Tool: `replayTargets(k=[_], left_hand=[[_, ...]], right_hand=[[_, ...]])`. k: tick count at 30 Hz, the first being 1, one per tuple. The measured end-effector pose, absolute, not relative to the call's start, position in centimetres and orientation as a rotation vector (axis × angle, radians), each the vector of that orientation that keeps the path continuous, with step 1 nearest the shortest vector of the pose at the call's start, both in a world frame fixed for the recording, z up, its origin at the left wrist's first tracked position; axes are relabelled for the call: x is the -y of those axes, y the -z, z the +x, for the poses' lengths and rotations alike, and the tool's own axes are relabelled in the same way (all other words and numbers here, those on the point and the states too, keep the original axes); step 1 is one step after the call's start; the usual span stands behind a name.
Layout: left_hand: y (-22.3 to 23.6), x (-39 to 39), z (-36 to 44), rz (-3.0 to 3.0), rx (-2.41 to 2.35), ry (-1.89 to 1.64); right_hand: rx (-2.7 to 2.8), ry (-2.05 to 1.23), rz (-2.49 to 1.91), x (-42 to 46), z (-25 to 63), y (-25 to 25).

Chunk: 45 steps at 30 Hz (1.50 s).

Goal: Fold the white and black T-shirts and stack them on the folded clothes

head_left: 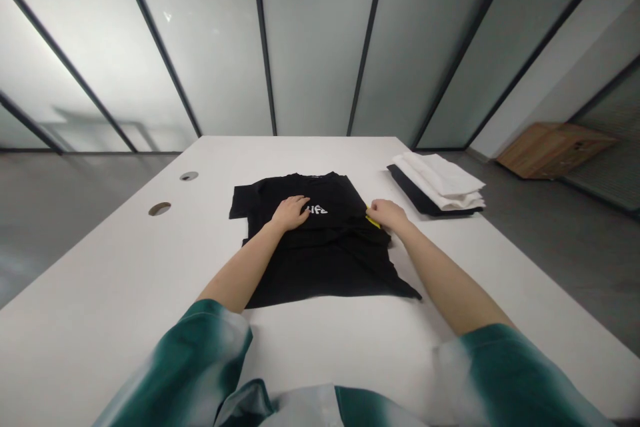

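Pressing open and flat, the left hand [291, 212] lies on a black T-shirt [320, 267] on the white table [300, 153]; the right hand [387, 215] curls at a yellow edge [373, 221], its grip unclear.

Both bare forearms [243, 273] reach straight out, and the left hand [290, 212] is pressing flat, palm down! The right hand [387, 215] sits well apart (knuckles up, fingers curled slightly).

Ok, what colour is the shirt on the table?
The T-shirt is black with white lettering, and it shows best in the head view.
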<state>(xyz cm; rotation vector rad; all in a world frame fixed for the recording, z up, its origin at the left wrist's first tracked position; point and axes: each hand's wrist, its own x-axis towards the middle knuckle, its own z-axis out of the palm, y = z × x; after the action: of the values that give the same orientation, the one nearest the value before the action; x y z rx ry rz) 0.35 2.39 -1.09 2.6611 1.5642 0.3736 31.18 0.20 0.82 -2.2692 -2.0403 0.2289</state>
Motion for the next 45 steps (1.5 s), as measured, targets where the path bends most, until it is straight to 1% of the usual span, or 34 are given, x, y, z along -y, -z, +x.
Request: replayTargets(k=[2,4,7,9,14,18,24,29,32,35,38,41,43,45], left_hand=[[1.0,-2.3,0.4,2.677,-1.542,-0.392],[0.8,-2.1,0.4,2.698,-1.5,-0.412],[0.5,-1.8,0.6,2.736,-1.424,-0.42],[0.5,-1.6,0.8,2.765,-1.374,-0.412],[0.8,-1.2,1.6,2.851,-1.2,-0.354],[1.0,-0.7,2.2,2.846,-1.141,-0.327],[1.1,-0.6,3.1,2.704,-1.406,-0.324],[0.6,-2.0,4.5,2.62,-1.353,-0.282],[-0.2,-2.5,5.2,2.553,-1.336,-0.359],[-0.9,-2.5,5.4,2.348,-1.454,-0.501],[-1.5,-2.6,5.3,2.181,-1.55,-0.447],[-1.6,-2.6,5.3,2.261,-1.671,-0.343],[-1.4,-2.6,5.5,2.403,-1.74,-0.395],[-1.0,-2.4,5.7,2.56,-1.664,-0.467]], right_hand=[[2.032,-0.123,-2.215,-0.4,30.9,-1.0],[2.068,-0.03,-2.046,-0.7,30.4,-1.1],[2.22,-0.032,-1.767,-1.3,29.0,-0.7],[2.326,-0.06,-1.672,-1.6,28.1,-0.1],[2.497,-0.153,-1.716,-1.2,27.0,2.0],[2.472,-0.188,-1.629,-0.7,27.6,2.8],[2.248,-0.255,-1.54,-0.5,27.7,2.4],[2.2,-0.283,-1.509,-0.6,27.7,2.5],[2.188,-0.258,-1.504,-0.7,27.7,2.4],[2.156,-0.194,-1.546,-0.7,27.7,2.3],[2.193,-0.135,-1.637,-0.7,27.6,2.4],[2.298,-0.144,-1.754,-0.6,27.3,2.6],[2.349,-0.161,-1.808,-0.5,27.1,2.6],[2.378,-0.173,-1.835,-0.4,26.9,2.6]])
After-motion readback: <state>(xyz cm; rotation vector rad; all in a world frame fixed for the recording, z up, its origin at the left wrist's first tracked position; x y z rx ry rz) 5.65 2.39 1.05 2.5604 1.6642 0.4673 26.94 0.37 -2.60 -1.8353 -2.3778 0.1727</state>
